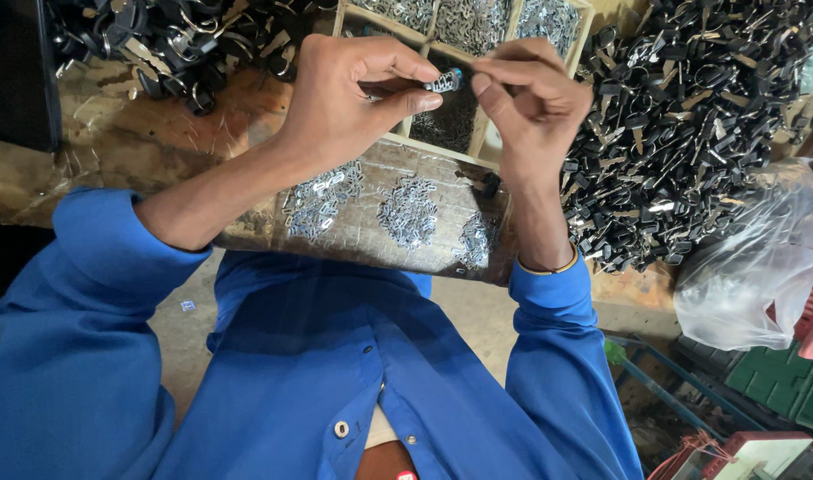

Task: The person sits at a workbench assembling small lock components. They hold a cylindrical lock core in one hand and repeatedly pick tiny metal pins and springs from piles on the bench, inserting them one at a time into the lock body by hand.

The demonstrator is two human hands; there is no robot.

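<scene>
We pinch a small silver metal piece, ridged and shiny with a bluish glint at one end, between both hands: our left hand closes thumb and forefinger on one end, our right hand meets it at the other with its fingertips. Just below the grip lie three loose heaps of silver clips on a worn board. Behind the grip, a wooden tray has compartments filled with more silver bits. Black parts are piled on both sides of it.
</scene>
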